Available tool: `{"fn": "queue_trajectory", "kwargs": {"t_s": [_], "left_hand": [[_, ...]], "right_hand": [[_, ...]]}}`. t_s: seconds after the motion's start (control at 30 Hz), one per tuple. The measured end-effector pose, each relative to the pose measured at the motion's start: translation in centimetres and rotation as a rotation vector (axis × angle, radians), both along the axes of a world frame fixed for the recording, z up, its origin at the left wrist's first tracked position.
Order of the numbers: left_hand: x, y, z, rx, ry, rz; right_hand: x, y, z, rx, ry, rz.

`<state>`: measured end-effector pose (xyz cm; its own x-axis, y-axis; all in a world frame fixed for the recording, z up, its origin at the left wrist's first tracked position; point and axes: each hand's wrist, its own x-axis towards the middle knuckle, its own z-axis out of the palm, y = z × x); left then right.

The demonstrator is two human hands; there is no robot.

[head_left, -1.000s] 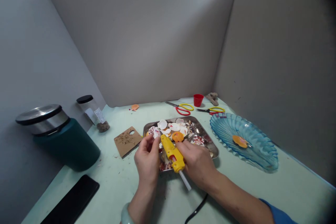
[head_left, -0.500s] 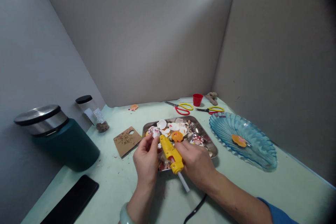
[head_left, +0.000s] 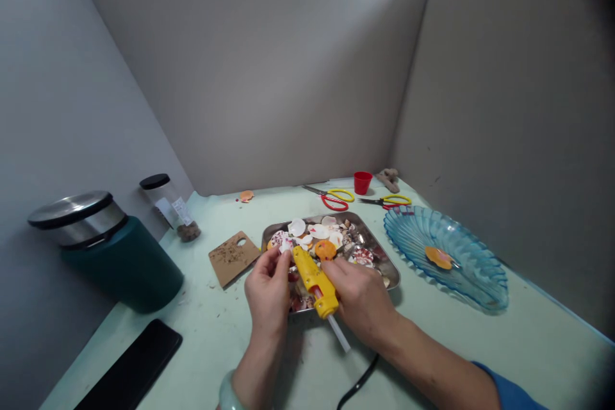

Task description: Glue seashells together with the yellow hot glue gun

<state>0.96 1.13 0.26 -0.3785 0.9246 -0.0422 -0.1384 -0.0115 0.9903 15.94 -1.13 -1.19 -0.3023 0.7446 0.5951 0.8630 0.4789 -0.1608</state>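
Observation:
My right hand is closed around a yellow hot glue gun, with a clear glue stick sticking out of its back end. The gun's tip points away from me, close to my left fingertips. Between the thumb and fingers of my left hand is a small whitish shell, partly covered by the fingers. Both hands are over the near side of a metal tray filled with many shells. An orange shell lies in the tray just beyond the gun.
Left stand a green canister, a clear jar and a black phone. A brown card lies beside the tray. Behind are scissors and a red cup. Right is a blue glass dish holding an orange shell. A black cord runs nearby.
Almost nothing differs. The whole view has shifted very slightly, while both hands keep their hold on the shell and the glue gun.

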Motion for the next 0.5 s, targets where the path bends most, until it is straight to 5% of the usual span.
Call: {"fn": "queue_trajectory", "kwargs": {"t_s": [0.5], "left_hand": [[-0.1, 0.29, -0.41, 0.046, 0.062, 0.008]], "right_hand": [[0.02, 0.02, 0.0, -0.03, 0.013, -0.006]]}}
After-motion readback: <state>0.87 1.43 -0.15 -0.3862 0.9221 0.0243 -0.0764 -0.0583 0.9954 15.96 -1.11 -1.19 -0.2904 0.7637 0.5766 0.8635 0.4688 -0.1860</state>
